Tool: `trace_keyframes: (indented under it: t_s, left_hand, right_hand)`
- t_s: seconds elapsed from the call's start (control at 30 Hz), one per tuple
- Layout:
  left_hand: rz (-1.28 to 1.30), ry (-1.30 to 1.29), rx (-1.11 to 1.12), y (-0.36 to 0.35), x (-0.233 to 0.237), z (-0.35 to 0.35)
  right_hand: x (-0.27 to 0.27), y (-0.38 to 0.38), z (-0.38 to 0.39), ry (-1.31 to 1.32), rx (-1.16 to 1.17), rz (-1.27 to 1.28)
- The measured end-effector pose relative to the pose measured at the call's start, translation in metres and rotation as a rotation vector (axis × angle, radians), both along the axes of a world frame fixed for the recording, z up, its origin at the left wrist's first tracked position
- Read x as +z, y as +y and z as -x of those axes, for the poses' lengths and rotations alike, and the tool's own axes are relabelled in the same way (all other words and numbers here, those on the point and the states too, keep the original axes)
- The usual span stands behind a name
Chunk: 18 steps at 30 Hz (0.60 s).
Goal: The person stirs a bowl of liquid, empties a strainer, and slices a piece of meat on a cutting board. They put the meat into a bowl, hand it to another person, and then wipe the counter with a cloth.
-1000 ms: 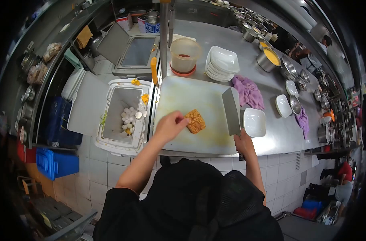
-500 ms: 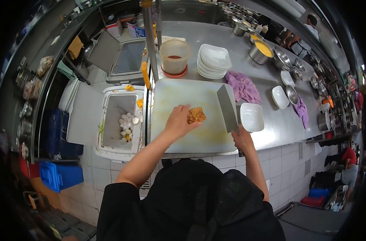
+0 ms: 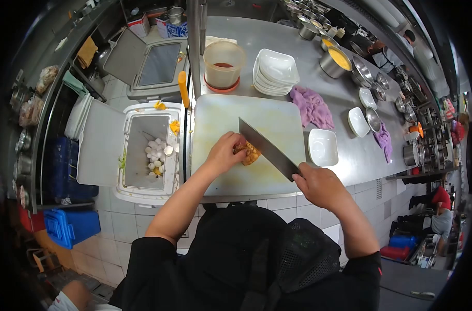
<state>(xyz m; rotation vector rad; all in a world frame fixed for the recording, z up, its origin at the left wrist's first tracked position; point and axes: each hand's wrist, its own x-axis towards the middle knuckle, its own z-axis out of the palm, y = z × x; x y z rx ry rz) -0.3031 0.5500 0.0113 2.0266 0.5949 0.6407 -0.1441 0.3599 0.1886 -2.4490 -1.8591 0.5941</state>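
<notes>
The person stands at a steel counter with a pale cutting board in front of them. The left hand is curled down over a golden-brown fried piece that lies on the board near its front middle, fingertips pressing it in place. The right hand is wrapped tight round the handle of a knife, a broad cleaver, at the board's front right corner. The blade runs slantwise from that hand up and left across the board. Its far end lies over the fried piece, just beside the left fingers; whether the edge has gone into the food I cannot tell from here.

Behind the board stands a clear plastic tub with a little red sauce in the bottom, and next to it on the right is a stack of white dishes. A purple cloth lies crumpled off the board's far right corner, and a single white dish sits just beside the board's right edge. Further along the counter is a metal pot of yellow sauce. To the left of the counter, on the floor, a white bin stands with its lid thrown open, small white round things lying in the bottom
</notes>
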Motion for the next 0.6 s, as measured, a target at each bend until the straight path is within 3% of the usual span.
trace_keyframes:
  t_s: [0.2,0.43,0.6]
  left_hand:
    - [-0.069,0.005,0.001,-0.001,0.001,0.001]
    - [-0.143,-0.049,0.062,-0.004,-0.002,0.0]
    - [-0.092,0.01,0.081,-0.009,-0.004,0.0]
  right_hand:
    - [0.019,0.016,0.001,-0.067,0.133,0.095]
    - [-0.039,0.084,0.01,-0.009,0.074,0.234]
    - [-0.025,0.045,-0.005,-0.031,0.135,0.229]
